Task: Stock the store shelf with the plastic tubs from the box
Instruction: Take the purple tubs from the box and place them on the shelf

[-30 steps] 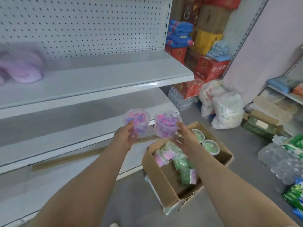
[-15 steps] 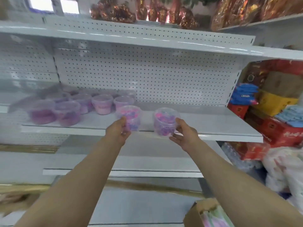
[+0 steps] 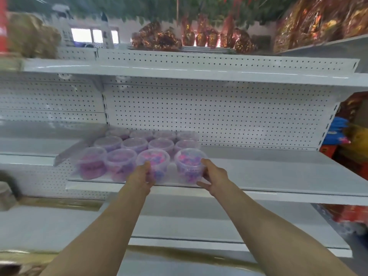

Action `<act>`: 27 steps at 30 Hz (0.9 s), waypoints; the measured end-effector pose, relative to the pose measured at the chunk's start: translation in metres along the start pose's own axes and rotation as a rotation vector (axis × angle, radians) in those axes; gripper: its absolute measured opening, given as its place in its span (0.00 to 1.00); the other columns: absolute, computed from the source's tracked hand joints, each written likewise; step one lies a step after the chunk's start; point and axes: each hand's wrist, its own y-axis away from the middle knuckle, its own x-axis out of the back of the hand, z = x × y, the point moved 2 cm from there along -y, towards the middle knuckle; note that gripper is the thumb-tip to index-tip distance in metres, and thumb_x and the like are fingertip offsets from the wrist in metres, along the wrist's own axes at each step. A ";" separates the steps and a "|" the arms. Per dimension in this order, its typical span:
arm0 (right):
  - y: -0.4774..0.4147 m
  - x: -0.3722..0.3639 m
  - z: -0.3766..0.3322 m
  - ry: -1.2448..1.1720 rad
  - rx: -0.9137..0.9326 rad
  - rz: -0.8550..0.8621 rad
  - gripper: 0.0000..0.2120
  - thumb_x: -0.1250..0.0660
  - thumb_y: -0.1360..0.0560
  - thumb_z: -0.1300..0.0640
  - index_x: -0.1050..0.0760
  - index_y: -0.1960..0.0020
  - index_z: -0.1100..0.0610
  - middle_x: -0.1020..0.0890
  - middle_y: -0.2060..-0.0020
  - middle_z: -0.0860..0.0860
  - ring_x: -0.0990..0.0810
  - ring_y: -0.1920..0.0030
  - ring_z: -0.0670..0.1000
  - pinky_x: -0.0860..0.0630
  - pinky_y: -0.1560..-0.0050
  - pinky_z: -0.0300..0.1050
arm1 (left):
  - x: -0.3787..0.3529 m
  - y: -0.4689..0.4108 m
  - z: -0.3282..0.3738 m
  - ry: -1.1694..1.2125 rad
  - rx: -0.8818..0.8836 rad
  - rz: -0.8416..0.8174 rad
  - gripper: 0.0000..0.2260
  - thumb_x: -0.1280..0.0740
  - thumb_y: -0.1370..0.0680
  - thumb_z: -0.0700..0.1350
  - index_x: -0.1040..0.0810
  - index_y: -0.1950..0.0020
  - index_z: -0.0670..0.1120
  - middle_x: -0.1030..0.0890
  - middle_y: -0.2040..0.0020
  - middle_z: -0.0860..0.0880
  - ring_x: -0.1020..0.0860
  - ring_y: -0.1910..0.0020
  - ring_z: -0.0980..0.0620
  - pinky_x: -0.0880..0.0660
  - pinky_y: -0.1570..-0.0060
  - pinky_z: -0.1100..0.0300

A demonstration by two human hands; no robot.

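Probably shop: pegboard shelf (image 3: 278, 176), tubs (image 3: 123, 144)

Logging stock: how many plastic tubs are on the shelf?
12, three rows of four on the shelf: blurry back row, middle row, front row, whose right two tubs the left hand and right hand hold.

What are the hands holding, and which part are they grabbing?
Each holds a plastic tub by its side wall: the left hand grips the left tub, the right hand the right tub.
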 end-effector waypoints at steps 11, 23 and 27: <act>-0.017 -0.003 0.008 0.003 -0.008 0.148 0.22 0.25 0.29 0.51 0.23 0.41 0.63 0.21 0.47 0.60 0.22 0.51 0.58 0.18 0.57 0.56 | 0.001 -0.030 -0.002 -0.070 0.023 -0.005 0.10 0.31 0.23 0.45 0.27 0.44 0.44 0.23 0.57 0.46 0.25 0.63 0.50 0.21 0.61 0.55; -0.033 -0.005 0.010 0.199 0.044 0.146 0.25 0.27 0.28 0.41 0.24 0.49 0.64 0.21 0.51 0.58 0.18 0.51 0.59 0.16 0.56 0.51 | -0.009 -0.049 -0.015 -0.068 0.042 0.054 0.23 0.27 0.27 0.54 0.25 0.38 0.44 0.19 0.52 0.47 0.20 0.60 0.50 0.20 0.55 0.54; -0.026 0.006 -0.001 0.421 0.150 0.209 0.24 0.30 0.30 0.37 0.27 0.52 0.58 0.22 0.55 0.54 0.22 0.56 0.57 0.19 0.46 0.59 | -0.015 -0.028 -0.020 -0.190 -0.061 0.148 0.29 0.29 0.27 0.57 0.29 0.34 0.41 0.21 0.44 0.44 0.22 0.51 0.46 0.24 0.52 0.55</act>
